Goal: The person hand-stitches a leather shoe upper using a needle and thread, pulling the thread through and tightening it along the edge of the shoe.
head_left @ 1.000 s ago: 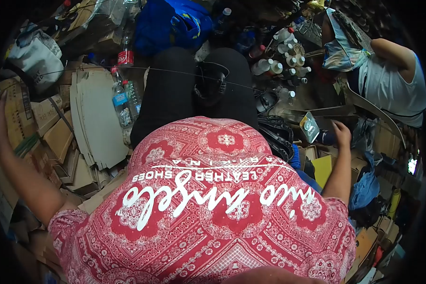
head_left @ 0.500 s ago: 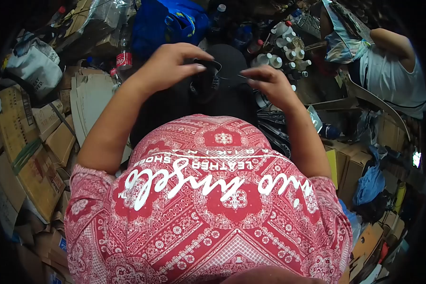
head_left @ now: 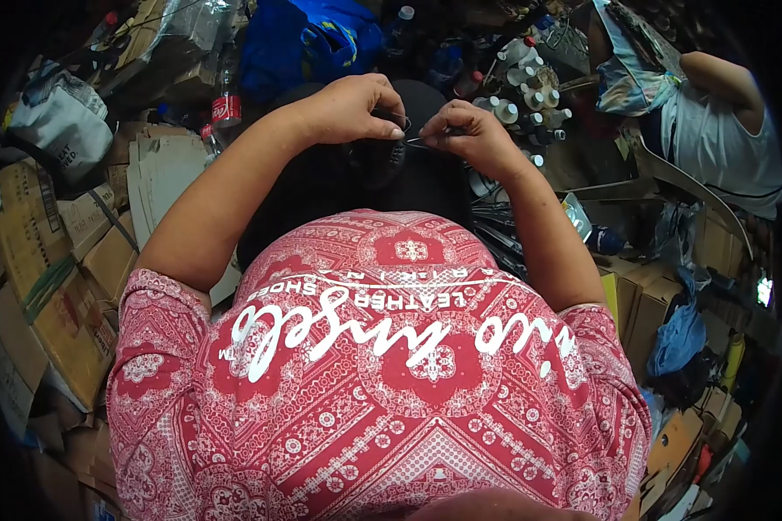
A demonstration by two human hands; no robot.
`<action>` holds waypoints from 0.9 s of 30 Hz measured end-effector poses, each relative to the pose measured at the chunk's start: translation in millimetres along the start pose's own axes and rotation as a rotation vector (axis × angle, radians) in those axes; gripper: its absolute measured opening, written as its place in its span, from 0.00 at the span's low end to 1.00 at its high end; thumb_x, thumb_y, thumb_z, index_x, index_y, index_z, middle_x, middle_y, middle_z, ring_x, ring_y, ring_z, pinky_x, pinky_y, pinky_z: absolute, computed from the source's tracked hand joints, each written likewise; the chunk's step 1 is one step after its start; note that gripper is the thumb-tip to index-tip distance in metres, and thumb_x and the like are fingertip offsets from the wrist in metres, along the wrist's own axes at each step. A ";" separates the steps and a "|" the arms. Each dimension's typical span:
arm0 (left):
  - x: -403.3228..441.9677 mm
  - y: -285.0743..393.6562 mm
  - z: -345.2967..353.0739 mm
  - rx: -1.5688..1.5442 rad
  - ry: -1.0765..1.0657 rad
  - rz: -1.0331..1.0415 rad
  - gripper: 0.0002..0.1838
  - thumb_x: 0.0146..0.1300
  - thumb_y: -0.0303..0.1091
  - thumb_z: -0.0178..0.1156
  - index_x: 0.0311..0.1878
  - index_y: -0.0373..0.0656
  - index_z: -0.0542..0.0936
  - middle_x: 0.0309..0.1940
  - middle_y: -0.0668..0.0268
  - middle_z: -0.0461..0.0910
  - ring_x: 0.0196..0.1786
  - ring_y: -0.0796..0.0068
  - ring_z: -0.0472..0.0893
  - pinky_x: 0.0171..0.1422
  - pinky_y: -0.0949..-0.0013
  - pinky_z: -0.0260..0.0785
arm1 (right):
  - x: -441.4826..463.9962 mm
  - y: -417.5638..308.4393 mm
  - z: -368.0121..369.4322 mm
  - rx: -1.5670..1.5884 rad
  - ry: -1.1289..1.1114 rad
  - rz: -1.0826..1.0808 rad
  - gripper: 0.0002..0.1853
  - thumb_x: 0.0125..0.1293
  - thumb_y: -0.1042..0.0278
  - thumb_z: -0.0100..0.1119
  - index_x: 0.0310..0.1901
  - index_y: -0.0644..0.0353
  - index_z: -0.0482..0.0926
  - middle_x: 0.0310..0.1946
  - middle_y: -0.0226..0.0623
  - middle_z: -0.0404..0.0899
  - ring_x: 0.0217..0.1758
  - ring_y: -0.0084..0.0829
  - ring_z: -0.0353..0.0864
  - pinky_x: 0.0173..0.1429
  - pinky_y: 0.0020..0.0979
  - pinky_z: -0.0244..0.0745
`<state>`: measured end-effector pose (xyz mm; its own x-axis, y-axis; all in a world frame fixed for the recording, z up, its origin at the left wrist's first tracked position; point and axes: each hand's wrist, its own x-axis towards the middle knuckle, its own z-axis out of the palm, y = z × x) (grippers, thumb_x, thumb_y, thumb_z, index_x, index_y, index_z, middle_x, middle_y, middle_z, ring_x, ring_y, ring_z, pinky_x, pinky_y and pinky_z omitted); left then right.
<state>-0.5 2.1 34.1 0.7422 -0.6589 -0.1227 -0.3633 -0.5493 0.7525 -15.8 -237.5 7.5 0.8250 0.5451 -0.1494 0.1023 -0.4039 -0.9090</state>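
Note:
Over my dark-clad lap, my left hand (head_left: pixel 352 111) is closed in a loose pinch, with a thin dark cord (head_left: pixel 406 123) curving beside its fingertips. Just across from it, my right hand (head_left: pixel 467 132) pinches a thin, shiny strand (head_left: pixel 414 140) that reaches toward the left thumb; whether it is thread or a needle cannot be made out. Below the fingertips lies a dark, shoe-like piece (head_left: pixel 379 165) with a row of small light marks along its right side. My left fingers partly hide its upper end.
Flattened cardboard (head_left: pixel 56 286) is piled on the left, near a white bag (head_left: pixel 65 126). A blue bag (head_left: pixel 308 43) and a cola bottle (head_left: pixel 227 108) lie ahead. Several white-capped bottles (head_left: pixel 530 87) stand front right. Another person in a white shirt (head_left: pixel 721 139) is at the far right.
My hands have come together over the dark piece. The right hand moved left and up, and the left hand shifted right, narrowing the gap that the strand spanned.

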 end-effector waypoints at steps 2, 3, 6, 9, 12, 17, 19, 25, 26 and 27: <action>1.5 1.0 -2.4 -0.083 -0.088 -0.057 0.11 0.56 0.33 0.67 0.41 0.39 0.81 0.37 0.65 0.77 0.45 0.70 0.78 0.52 0.69 0.68 | -0.2 2.6 2.4 0.029 0.001 -0.044 0.09 0.53 0.79 0.66 0.36 0.56 0.85 0.35 0.29 0.78 0.41 0.23 0.78 0.48 0.25 0.74; 2.0 -0.5 -1.9 -0.084 -0.089 -0.057 0.11 0.56 0.33 0.67 0.41 0.39 0.81 0.37 0.65 0.77 0.45 0.70 0.78 0.52 0.69 0.68 | -0.5 1.7 4.0 0.029 0.000 -0.043 0.09 0.53 0.79 0.66 0.36 0.56 0.85 0.35 0.29 0.78 0.41 0.23 0.78 0.48 0.25 0.74; 4.3 -7.6 0.0 -0.281 -0.177 -0.156 0.11 0.57 0.32 0.66 0.42 0.38 0.81 0.36 0.66 0.79 0.43 0.74 0.78 0.52 0.70 0.67 | -0.4 0.2 8.9 0.073 -0.011 -0.011 0.09 0.53 0.79 0.67 0.36 0.56 0.85 0.34 0.29 0.78 0.41 0.22 0.78 0.49 0.26 0.74; 5.3 -12.2 3.1 -0.347 -0.225 -0.157 0.11 0.57 0.32 0.66 0.41 0.36 0.81 0.34 0.67 0.81 0.42 0.76 0.78 0.53 0.70 0.67 | -1.3 2.4 14.1 0.097 -0.007 -0.026 0.09 0.53 0.78 0.68 0.36 0.55 0.85 0.32 0.28 0.79 0.40 0.22 0.77 0.47 0.26 0.73; 4.6 -14.2 6.1 -0.436 -0.234 -0.163 0.11 0.57 0.32 0.66 0.40 0.37 0.81 0.34 0.68 0.81 0.42 0.77 0.78 0.53 0.72 0.67 | -6.8 -2.4 21.8 0.013 0.057 -0.057 0.08 0.52 0.77 0.69 0.35 0.55 0.85 0.30 0.28 0.80 0.38 0.22 0.77 0.44 0.25 0.73; -3.0 -25.1 13.6 -0.722 -0.262 -0.243 0.14 0.58 0.35 0.64 0.45 0.41 0.83 0.37 0.70 0.82 0.40 0.82 0.76 0.48 0.75 0.65 | -17.8 2.5 35.4 -0.010 0.219 -0.169 0.07 0.51 0.75 0.69 0.33 0.57 0.84 0.29 0.32 0.80 0.31 0.25 0.78 0.37 0.27 0.73; -6.4 -17.3 9.0 -0.720 -0.277 -0.269 0.15 0.58 0.35 0.63 0.47 0.41 0.83 0.38 0.70 0.82 0.40 0.83 0.75 0.47 0.75 0.64 | -23.1 -3.5 38.6 -0.046 0.237 -0.176 0.07 0.51 0.76 0.68 0.34 0.57 0.84 0.28 0.32 0.79 0.30 0.25 0.78 0.36 0.27 0.73; -5.1 -18.0 9.9 -0.702 -0.358 -0.285 0.18 0.58 0.35 0.61 0.52 0.43 0.82 0.39 0.72 0.82 0.40 0.82 0.74 0.46 0.75 0.63 | -33.3 -23.7 36.5 -0.211 0.232 -0.153 0.08 0.52 0.76 0.66 0.36 0.54 0.85 0.28 0.35 0.78 0.30 0.32 0.80 0.35 0.29 0.73; -4.5 -18.6 10.4 -0.701 -0.384 -0.283 0.18 0.58 0.35 0.60 0.53 0.43 0.82 0.39 0.72 0.82 0.40 0.82 0.74 0.46 0.75 0.63 | -33.6 -27.2 35.1 -0.267 0.216 -0.141 0.09 0.52 0.74 0.66 0.37 0.53 0.85 0.28 0.36 0.77 0.31 0.34 0.80 0.37 0.31 0.73; -4.2 -19.3 10.7 -0.702 -0.385 -0.282 0.18 0.58 0.35 0.60 0.53 0.43 0.82 0.39 0.72 0.82 0.40 0.82 0.74 0.46 0.75 0.63 | -33.4 -29.1 33.2 -0.267 0.215 -0.140 0.09 0.52 0.74 0.66 0.37 0.53 0.85 0.28 0.36 0.77 0.31 0.34 0.80 0.37 0.31 0.73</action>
<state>-2.7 10.0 13.2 0.4630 -0.7438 -0.4820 0.3349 -0.3566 0.8722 -64.8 -219.6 26.1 0.8880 0.4528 0.0801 0.3403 -0.5299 -0.7768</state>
